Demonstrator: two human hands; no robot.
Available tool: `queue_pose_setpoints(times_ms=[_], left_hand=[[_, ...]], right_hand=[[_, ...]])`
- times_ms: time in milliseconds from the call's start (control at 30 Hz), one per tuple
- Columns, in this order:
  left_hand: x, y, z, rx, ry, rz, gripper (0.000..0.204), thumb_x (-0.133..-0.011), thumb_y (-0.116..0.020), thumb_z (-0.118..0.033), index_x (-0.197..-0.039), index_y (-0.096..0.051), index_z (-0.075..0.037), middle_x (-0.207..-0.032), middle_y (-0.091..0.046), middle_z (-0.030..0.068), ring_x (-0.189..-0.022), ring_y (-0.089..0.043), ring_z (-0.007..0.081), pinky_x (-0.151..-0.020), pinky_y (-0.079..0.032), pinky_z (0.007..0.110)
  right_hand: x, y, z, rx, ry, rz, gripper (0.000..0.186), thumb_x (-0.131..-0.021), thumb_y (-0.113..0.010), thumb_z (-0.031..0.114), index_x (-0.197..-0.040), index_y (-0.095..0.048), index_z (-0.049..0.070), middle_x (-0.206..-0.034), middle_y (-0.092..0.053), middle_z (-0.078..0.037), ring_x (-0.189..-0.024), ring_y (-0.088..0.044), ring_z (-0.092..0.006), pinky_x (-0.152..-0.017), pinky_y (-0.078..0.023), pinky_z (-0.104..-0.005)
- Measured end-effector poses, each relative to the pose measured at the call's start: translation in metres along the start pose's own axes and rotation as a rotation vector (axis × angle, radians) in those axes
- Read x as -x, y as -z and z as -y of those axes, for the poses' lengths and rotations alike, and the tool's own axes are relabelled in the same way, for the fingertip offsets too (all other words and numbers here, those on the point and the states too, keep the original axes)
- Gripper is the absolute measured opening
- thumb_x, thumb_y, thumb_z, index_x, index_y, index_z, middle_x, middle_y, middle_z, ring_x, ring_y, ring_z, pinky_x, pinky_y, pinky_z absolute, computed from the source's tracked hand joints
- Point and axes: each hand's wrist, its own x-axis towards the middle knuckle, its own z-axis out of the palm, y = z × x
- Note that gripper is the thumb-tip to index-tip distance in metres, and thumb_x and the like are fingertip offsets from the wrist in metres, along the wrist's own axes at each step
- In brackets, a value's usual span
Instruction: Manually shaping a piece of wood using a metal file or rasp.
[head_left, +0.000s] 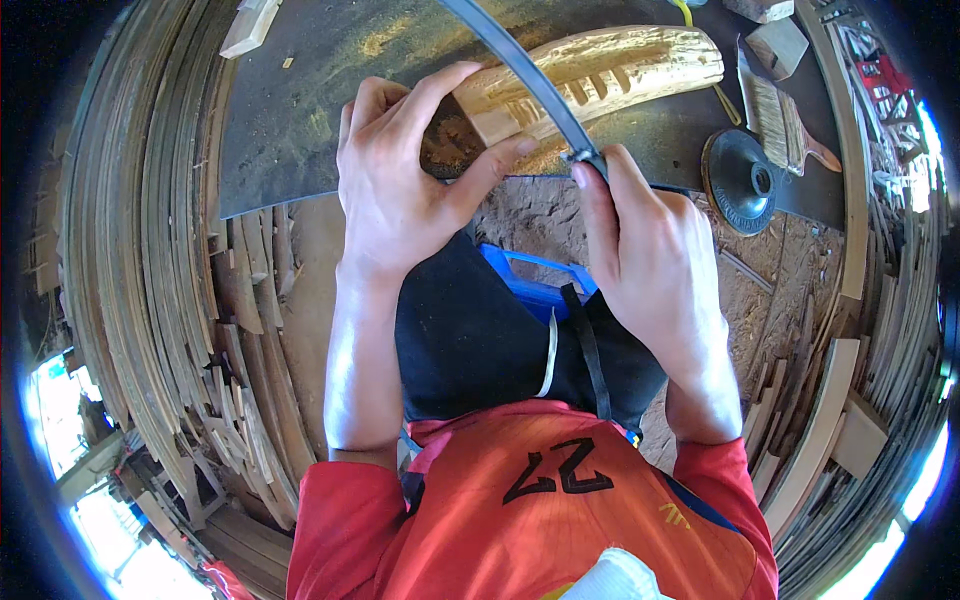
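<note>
A carved block of pale wood (640,68) lies on the dark worktable, several notches cut across its near side. My left hand (395,160) grips its left end, the index finger along the far side and the thumb at the near side. In my right hand (655,250) is the near end of a long, narrow grey metal tool (530,75), like a hacksaw. It slants up and left across the wood, with a small metal fitting by my fingers. Its far end runs out of view, and the hand hides its grip.
On the table's (275,160) right stand a flat brush (775,120), a round black rubber disc (740,182) and a wood offcut (777,47). Long wooden strips (150,220) are stacked at the left, more boards (815,430) at the right. Something blue (535,275) shows between my legs.
</note>
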Motion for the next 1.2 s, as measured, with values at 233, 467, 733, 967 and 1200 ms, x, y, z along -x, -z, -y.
queue_pose_setpoints(times_ms=[233, 467, 733, 967, 1200], left_hand=[[0.002, -0.004, 0.005, 0.010, 0.004, -0.049, 0.061, -0.073, -0.095, -0.036, -0.127, -0.074, -0.017, -0.094, -0.075, 0.0043, -0.083, -0.062, 0.0279, -0.084, -0.049, 0.041], [-0.002, 0.006, -0.007, 0.030, 0.044, 0.047, 0.058, -0.079, -0.093, -0.021, -0.131, -0.071, -0.006, -0.107, -0.078, 0.0126, -0.093, -0.064, 0.0299, -0.087, -0.054, 0.041], [-0.001, 0.006, -0.008, 0.044, 0.046, 0.027, 0.059, -0.080, -0.092, -0.022, -0.131, -0.070, -0.005, -0.101, -0.075, 0.0131, -0.091, -0.064, 0.0290, -0.085, -0.054, 0.041], [-0.002, 0.006, -0.007, 0.026, 0.073, 0.039, 0.058, -0.079, -0.092, -0.021, -0.131, -0.071, -0.008, -0.101, -0.075, 0.0134, -0.090, -0.064, 0.0285, -0.084, -0.054, 0.042], [-0.001, 0.007, -0.008, 0.046, 0.061, 0.003, 0.058, -0.077, -0.093, -0.022, -0.129, -0.072, -0.008, -0.099, -0.074, 0.0120, -0.088, -0.063, 0.0290, -0.085, -0.053, 0.042]], right_hand=[[-0.010, 0.001, 0.013, 0.062, 0.018, 0.028, 0.023, -0.108, -0.059, 0.027, -0.098, -0.058, 0.007, -0.056, -0.063, -0.014, -0.050, -0.067, -0.0360, -0.046, -0.054, -0.0458], [0.002, 0.003, 0.019, 0.163, -0.021, 0.030, 0.018, -0.108, -0.057, 0.026, -0.104, -0.056, 0.009, -0.069, -0.070, -0.011, -0.056, -0.070, -0.0334, -0.049, -0.055, -0.0449], [0.000, 0.001, 0.011, 0.093, 0.006, 0.012, 0.019, -0.108, -0.058, 0.027, -0.105, -0.059, 0.008, -0.069, -0.069, -0.013, -0.055, -0.068, -0.0356, -0.049, -0.054, -0.0458], [-0.008, 0.003, 0.014, 0.099, 0.011, -0.029, 0.019, -0.108, -0.059, 0.027, -0.104, -0.060, 0.008, -0.066, -0.068, -0.013, -0.053, -0.067, -0.0361, -0.049, -0.054, -0.0468], [-0.005, -0.004, 0.013, 0.103, 0.001, -0.011, 0.019, -0.107, -0.060, 0.026, -0.104, -0.060, 0.008, -0.061, -0.065, -0.014, -0.053, -0.067, -0.0370, -0.049, -0.053, -0.0479]])
